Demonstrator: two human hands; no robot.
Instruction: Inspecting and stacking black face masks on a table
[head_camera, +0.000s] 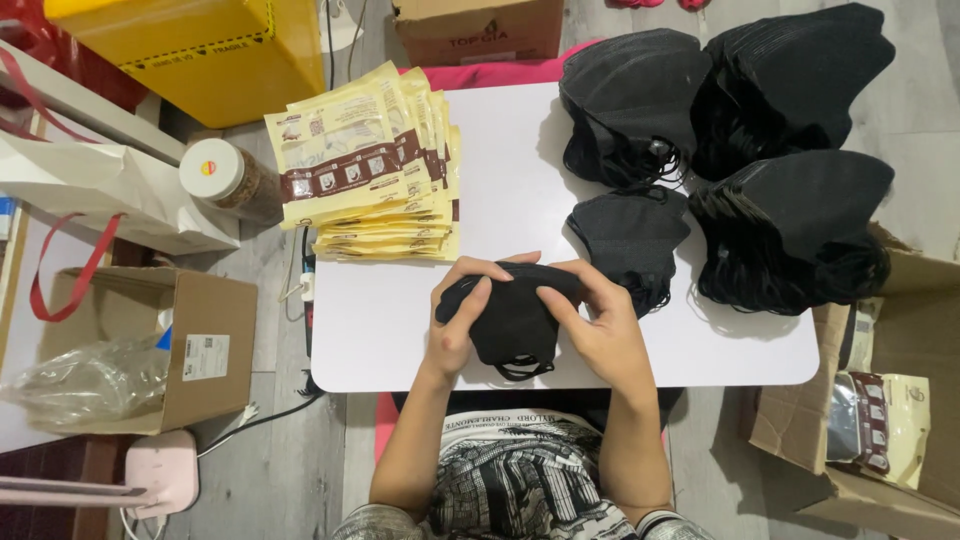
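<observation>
Both my hands hold a small stack of folded black face masks (512, 325) near the front edge of the white table (380, 330). My left hand (462, 315) grips the stack's left end with fingers curled over the top. My right hand (598, 325) clasps the right end. Ear loops hang from the stack's underside. Just right of my hands lies another short pile of black masks (632, 240). A fanned stack of pale yellow packaging pouches (372, 170) with brown labels rests on the table's far left corner.
Three big heaps of black masks (790, 225) fill the table's right side. Cardboard boxes stand on the floor at left (200, 350), at right (900, 400) with pouches inside, and beyond the table. A white-lidded jar (228, 178) and a white bag sit at left.
</observation>
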